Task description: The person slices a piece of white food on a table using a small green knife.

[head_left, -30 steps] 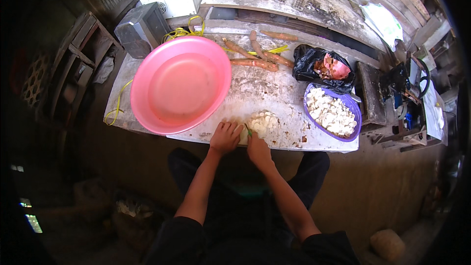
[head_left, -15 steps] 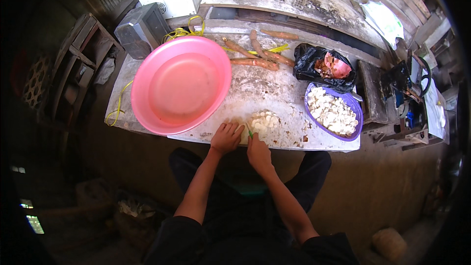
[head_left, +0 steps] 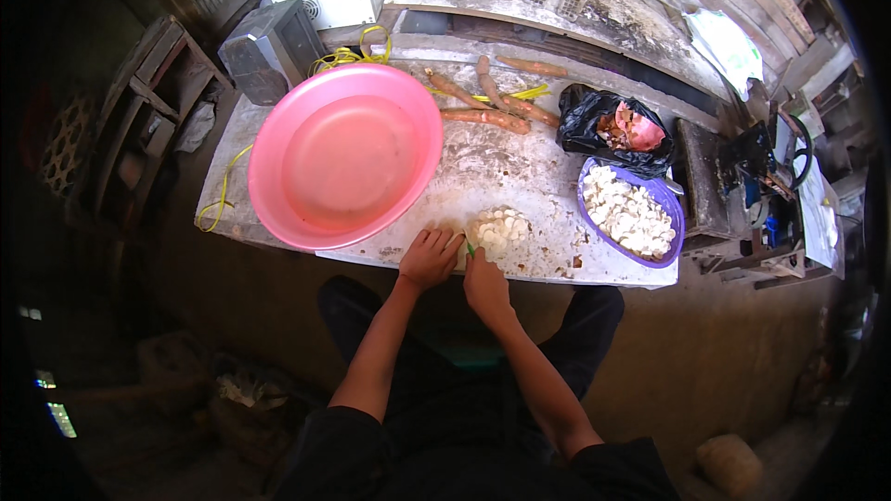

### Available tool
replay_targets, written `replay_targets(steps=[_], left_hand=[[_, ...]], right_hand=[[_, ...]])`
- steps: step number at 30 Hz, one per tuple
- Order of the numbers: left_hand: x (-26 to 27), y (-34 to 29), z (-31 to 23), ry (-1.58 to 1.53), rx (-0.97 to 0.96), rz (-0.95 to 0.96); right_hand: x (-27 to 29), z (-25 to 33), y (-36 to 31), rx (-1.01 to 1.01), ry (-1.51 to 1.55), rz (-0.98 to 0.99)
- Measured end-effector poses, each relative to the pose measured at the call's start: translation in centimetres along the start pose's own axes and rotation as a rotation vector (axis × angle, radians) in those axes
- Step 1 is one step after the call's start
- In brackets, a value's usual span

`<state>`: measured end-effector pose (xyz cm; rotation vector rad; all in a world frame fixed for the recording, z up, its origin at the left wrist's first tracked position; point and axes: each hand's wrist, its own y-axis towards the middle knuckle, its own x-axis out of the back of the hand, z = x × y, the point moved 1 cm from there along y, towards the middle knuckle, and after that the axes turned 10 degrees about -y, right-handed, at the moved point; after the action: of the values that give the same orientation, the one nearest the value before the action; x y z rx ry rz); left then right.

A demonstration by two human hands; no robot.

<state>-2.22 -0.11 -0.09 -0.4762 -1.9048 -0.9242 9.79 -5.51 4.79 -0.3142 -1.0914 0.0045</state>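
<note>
My left hand [head_left: 430, 260] rests at the table's near edge, its fingers curled over a pale peeled cassava piece that they mostly hide. Close beside it, my right hand [head_left: 486, 289] is closed round the green handle of a small knife [head_left: 470, 249], with the blade end at the left fingertips. Thin white cassava slices [head_left: 502, 226] lie in a loose heap just beyond the knife. Farther right, a purple basin [head_left: 681, 234] holds many more of these slices. Several unpeeled brown cassava roots [head_left: 487, 119] lie at the back of the table.
A large pink basin [head_left: 264, 167] with liquid in it takes up the table's left side. Beyond the purple basin sits a black plastic bag [head_left: 577, 126] with peel and a pink piece inside. Yellow strapping [head_left: 343, 58] and a grey box-shaped appliance [head_left: 269, 54] stand at the back left.
The view has shifted slightly. Both hands keep nearly the same place, with the right hand and knife a touch closer to the left fingers.
</note>
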Motion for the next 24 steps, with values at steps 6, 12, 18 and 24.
replay_targets(steps=[6,12,18,24], left_hand=[[-0.4,0.0,-0.1,-0.006,0.003,0.002],[-0.5,0.1,0.2,-0.003,-0.003,-0.006],[-0.4,0.2,0.3,-0.033,0.039,-0.02],[-0.6,-0.1,0.7,-0.01,0.033,-0.025]], right_hand=[[-0.5,-0.2,0.3,-0.008,-0.04,-0.002],[-1.4,-0.6,1.3,-0.005,-0.089,0.017],[-1.8,-1.2,2.0,0.019,-0.091,0.037],[-0.8,-1.9,1.9,0.022,0.042,0.021]])
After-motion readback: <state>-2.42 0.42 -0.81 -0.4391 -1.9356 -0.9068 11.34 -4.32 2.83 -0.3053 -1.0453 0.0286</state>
